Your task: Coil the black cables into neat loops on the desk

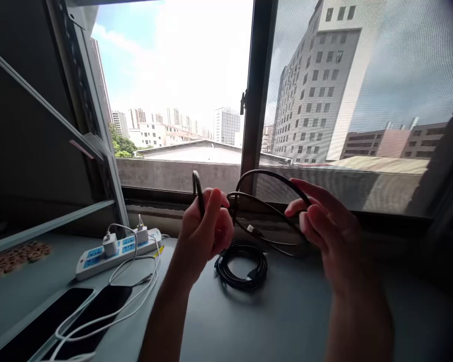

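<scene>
black cable held up between two hands by a window

black cable (264, 171) loops across the middle of the frame, raised in front of the window ledge. the left hand (207, 221), at the centre, is closed round it, thumb uppermost, with a short bent piece sticking up above the fist. the right hand (324, 216), right of centre, has thumb and fingers clamped on the same cable where its upper arc comes down. between the hands the loops cross and sag, and a small pale connector (250, 229) shows among them.

just below the left hand, near the centre of the frame, a black coil (241, 284) of cable lies on the grey-blue table (287, 311), wound in a ring, with a plug end (252, 275) on the inner side.

at the lower left, a white power strip (94, 267) with blue socket faces lies at a slant. two white chargers (109, 245) stand plugged into it, and white cords (151, 289) trail from that area down to the bottom edge, passing over two dark flat devices (109, 301) in the lower left corner. a brown patterned piece (18, 256) sits at the left edge, partly in shadow.

a pale metal rack (98, 125) rises through the upper left. behind everything, a dark window frame (256, 100) splits the view: bright sky and distant buildings to the left, a mesh screen (411, 75) and a tall grey building (320, 85) to the right.
</scene>
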A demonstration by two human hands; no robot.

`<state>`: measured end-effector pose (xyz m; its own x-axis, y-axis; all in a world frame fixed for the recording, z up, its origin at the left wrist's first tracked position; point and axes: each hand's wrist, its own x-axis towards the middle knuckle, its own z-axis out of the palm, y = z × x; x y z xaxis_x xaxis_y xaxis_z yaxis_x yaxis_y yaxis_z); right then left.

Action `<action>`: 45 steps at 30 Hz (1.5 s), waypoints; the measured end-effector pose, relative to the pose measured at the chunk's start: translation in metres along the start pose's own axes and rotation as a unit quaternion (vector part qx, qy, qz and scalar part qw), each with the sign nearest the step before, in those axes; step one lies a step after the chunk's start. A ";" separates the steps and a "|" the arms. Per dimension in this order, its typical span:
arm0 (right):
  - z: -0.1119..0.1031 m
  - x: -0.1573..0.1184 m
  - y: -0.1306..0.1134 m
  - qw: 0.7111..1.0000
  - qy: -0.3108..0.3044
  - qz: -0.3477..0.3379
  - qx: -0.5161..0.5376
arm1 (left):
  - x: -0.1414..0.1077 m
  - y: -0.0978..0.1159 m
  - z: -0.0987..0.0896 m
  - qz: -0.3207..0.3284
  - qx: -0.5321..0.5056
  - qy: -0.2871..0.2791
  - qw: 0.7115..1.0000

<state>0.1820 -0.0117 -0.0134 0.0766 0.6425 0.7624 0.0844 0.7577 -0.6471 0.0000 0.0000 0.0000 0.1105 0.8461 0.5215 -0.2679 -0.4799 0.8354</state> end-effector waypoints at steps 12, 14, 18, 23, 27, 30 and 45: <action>-0.008 0.021 0.045 0.925 0.124 -0.131 -0.333 | -0.001 0.012 -0.011 0.082 -0.038 0.109 0.990; -0.010 0.021 0.044 0.928 0.132 -0.127 -0.324 | -0.004 0.016 -0.011 0.089 -0.051 0.131 0.986; 0.000 0.017 0.037 0.939 0.092 -0.143 -0.299 | -0.011 0.021 -0.007 0.075 -0.067 0.128 0.987; 0.024 0.008 0.034 0.912 -0.033 -0.026 -0.407 | -0.019 0.020 0.006 0.103 -0.032 0.120 0.987; 0.035 0.007 0.042 0.882 -0.103 0.059 -0.456 | -0.020 0.021 0.009 0.110 -0.012 0.129 0.985; 0.035 0.009 0.046 0.884 -0.123 0.051 -0.448 | -0.018 0.023 0.005 0.104 -0.007 0.132 0.986; 0.018 0.020 0.040 0.957 0.083 -0.150 -0.234 | 0.003 -0.001 -0.020 0.196 -0.020 0.303 0.932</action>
<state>0.1694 0.0337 -0.0239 0.1324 0.3472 0.9284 0.5600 0.7466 -0.3591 -0.0187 0.0074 -0.0029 -0.5615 0.5896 0.5806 -0.2112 -0.7805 0.5884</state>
